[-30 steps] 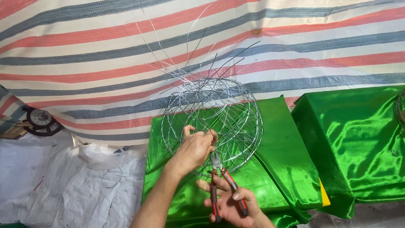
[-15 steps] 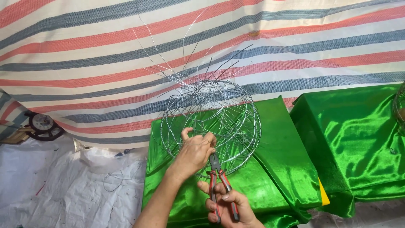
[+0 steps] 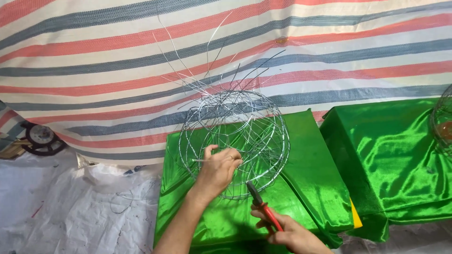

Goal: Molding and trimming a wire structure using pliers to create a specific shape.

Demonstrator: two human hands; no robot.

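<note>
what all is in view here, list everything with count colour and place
wire frame: one, silver, round, loose ends sticking up, on the near green block
pliers: one, red handles, dark jaws, below the frame
green satin blocks: two, side by side, centre and right
striped tarp: one, white, red and grey, behind
white plastic sheet: one, lower left
wheel: one, dark, far left
second wire object: one, right edge, cut off
left hand: grip on the frame's wires
right hand: grip on the pliers
</note>
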